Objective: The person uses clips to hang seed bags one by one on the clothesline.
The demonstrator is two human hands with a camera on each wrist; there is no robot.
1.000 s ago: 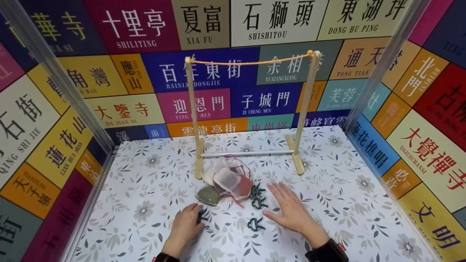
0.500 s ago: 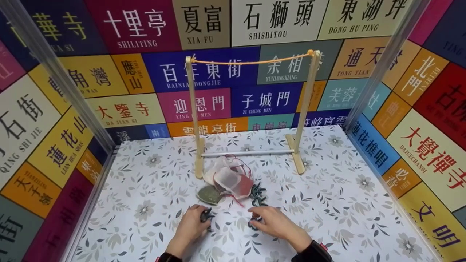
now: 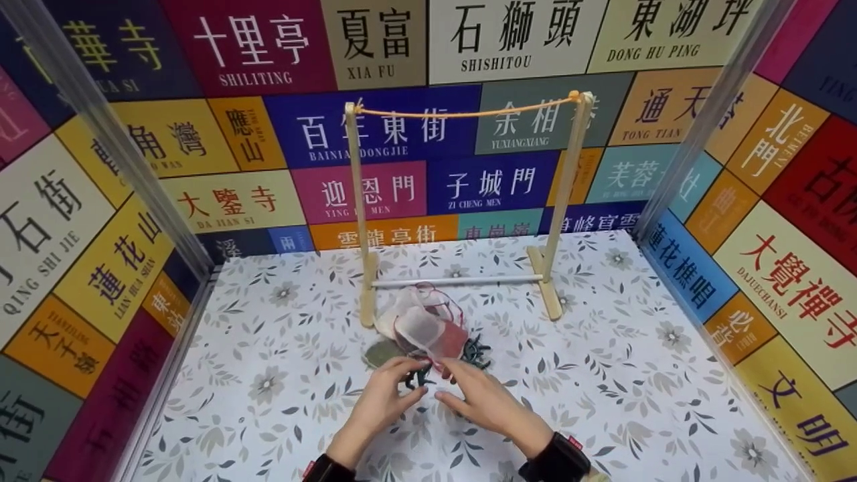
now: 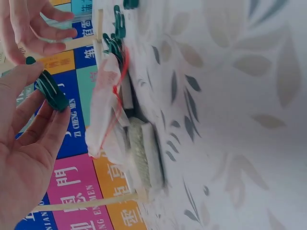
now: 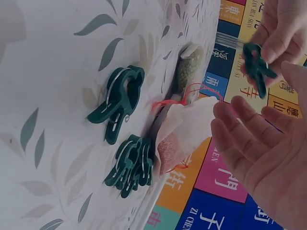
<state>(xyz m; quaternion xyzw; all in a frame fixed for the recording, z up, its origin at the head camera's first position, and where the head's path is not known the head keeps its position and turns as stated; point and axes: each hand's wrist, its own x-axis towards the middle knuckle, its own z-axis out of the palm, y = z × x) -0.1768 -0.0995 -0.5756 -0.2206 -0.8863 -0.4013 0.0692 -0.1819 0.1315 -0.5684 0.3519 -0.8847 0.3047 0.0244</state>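
My left hand (image 3: 388,393) pinches a dark green spring clamp (image 4: 52,91) between thumb and fingers, raised above the table in front of the pile of pouches. Close beside it is my right hand (image 3: 487,400), fingers loosely bent and holding nothing in the right wrist view. Behind both hands lie white mesh drawstring pouches (image 3: 416,328) with red cords, one with reddish contents (image 5: 171,147). A pouch with green contents (image 5: 189,72) lies at the pile's left. On the table, the right wrist view shows a single green clamp (image 5: 123,98) and a cluster of clamps (image 5: 132,165).
A wooden frame (image 3: 566,194) stands behind the pouches, with an orange cord (image 3: 469,114) strung across its top and a white rod (image 3: 462,281) low between its posts. The table (image 3: 268,335) has a floral cover. Sign-patterned walls (image 3: 495,181) enclose the back and sides.
My left hand has lifted its clamp and moved right and forward. My right hand first came down over the single clamp, then moved forward beside the left hand, leaving that clamp on the table.
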